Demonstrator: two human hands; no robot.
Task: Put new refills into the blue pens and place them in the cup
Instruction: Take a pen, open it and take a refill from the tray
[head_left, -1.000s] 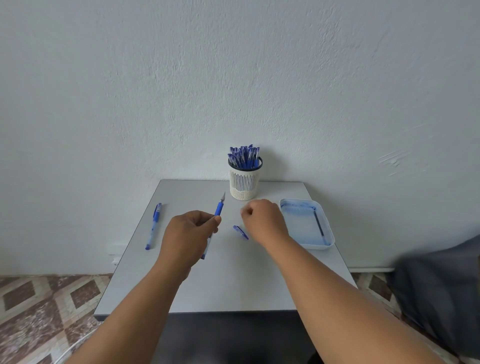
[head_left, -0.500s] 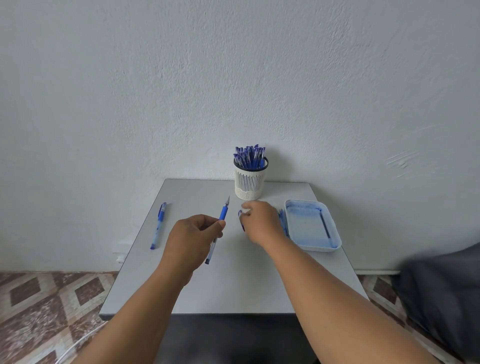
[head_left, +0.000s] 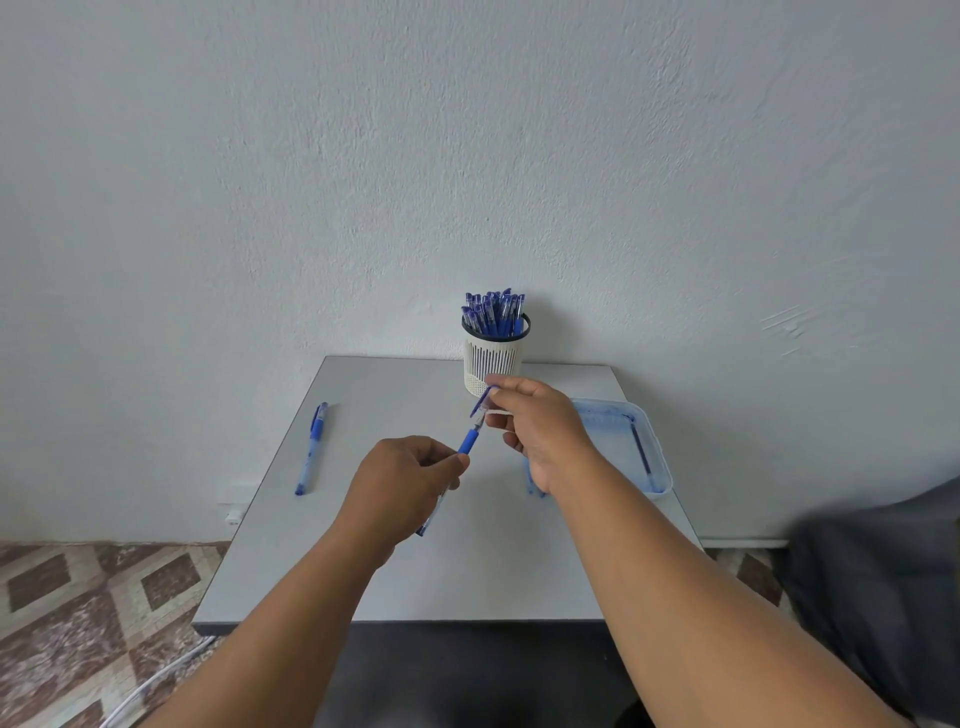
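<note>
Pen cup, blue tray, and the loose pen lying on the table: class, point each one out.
pen cup (head_left: 491, 366), head view, slotted white wall.
blue tray (head_left: 655, 447), head view, right rim.
loose pen (head_left: 310, 449), head view, mid-barrel.

Item count, referenced to the cup (head_left: 492, 364): one cup, holding a dense bundle of blue pens (head_left: 494, 313), number not countable; one capped pen (head_left: 311, 448) well left of the cup; one pen (head_left: 464, 451) held in front of it; one cap (head_left: 482, 402); one tray (head_left: 655, 448) to its right containing one refill (head_left: 640, 450); two hands
</note>
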